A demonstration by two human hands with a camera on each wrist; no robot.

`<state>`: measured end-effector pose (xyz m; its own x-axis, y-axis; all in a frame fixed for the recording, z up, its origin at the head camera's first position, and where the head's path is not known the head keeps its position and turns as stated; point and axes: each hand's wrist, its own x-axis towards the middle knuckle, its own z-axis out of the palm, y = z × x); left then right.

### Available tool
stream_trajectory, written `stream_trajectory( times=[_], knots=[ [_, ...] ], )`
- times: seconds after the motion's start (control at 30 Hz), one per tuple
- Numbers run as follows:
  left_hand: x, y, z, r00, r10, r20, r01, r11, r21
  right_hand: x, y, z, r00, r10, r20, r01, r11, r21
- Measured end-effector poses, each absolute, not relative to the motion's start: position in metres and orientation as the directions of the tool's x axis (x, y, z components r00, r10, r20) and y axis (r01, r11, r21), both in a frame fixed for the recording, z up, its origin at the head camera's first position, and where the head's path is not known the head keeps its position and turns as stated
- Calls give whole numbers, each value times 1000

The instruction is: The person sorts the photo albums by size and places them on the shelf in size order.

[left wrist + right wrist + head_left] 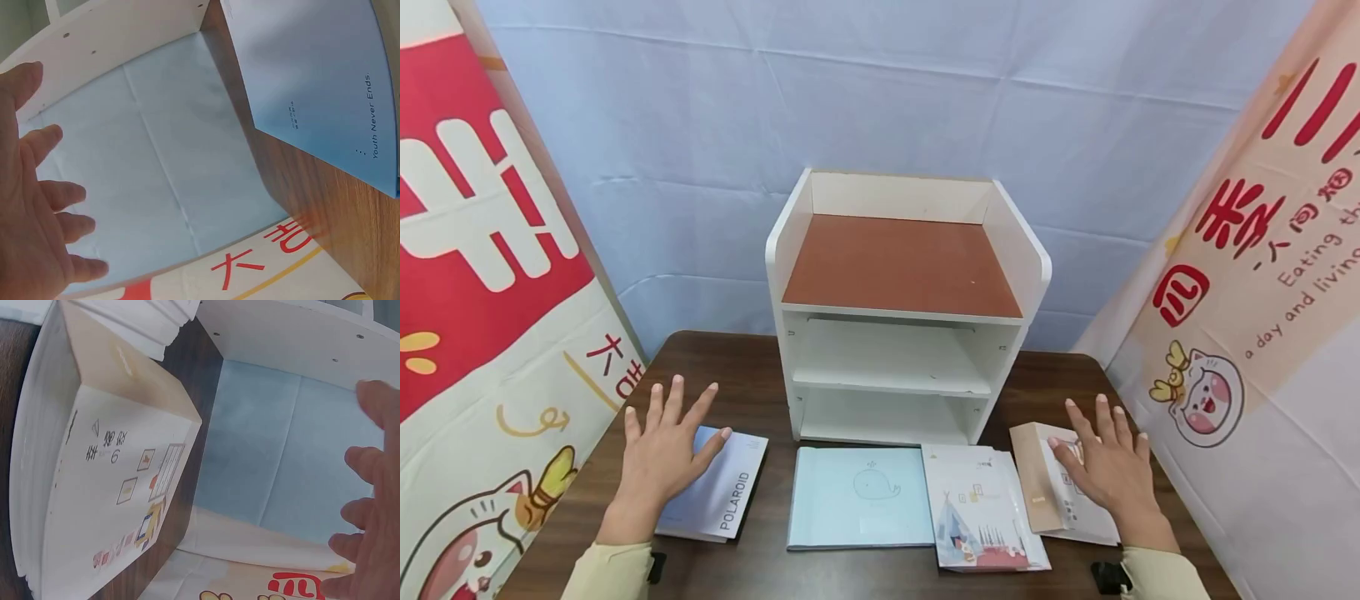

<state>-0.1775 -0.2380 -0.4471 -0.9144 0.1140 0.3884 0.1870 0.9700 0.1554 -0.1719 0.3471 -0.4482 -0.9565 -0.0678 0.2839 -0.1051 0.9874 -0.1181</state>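
My left hand point(658, 458), fingers spread, hovers over the blue book marked POLAROID point(741, 475) on the left of the table. The left wrist view shows a gap between that hand point(37, 194) and the book point(312, 69). On the right, my other hand point(1112, 467) is held with spread fingers above a thick white book with a beige spine point(1041, 479); the right wrist view shows it apart from that book point(119, 481). Between the hands lie a light blue book with a whale drawing point(827, 500) and a white illustrated book point(955, 492), side by side and touching.
A white shelf unit point(891, 379) with a brown top board point(902, 258) stands behind the books on the dark wooden table point(737, 367). Pale blue cloth point(895, 92) hangs behind it. Printed banners point(1210, 350) flank the table on both sides.
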Motion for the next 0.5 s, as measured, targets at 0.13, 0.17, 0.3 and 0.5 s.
stream_trajectory(
  times=[0.13, 0.17, 0.3, 0.5],
  knots=[
    [-178, -238, -446, -892, 151, 426, 218, 969, 114, -172, 346, -448, -932, -101, 348, -124, 991, -44],
    [-178, -238, -446, -890, 159, 427, 222, 970, 103, -171, 345, -448, -930, -108, 352, -124, 992, -25],
    [-178, -237, -446, -901, 166, 401, 219, 972, 90, -171, 345, -447, -938, -116, 325, -122, 993, 3],
    [-178, -237, -446, -906, 161, 391, 212, 973, 91, -172, 344, -449, -952, -100, 288, -111, 994, -23]
  ],
)
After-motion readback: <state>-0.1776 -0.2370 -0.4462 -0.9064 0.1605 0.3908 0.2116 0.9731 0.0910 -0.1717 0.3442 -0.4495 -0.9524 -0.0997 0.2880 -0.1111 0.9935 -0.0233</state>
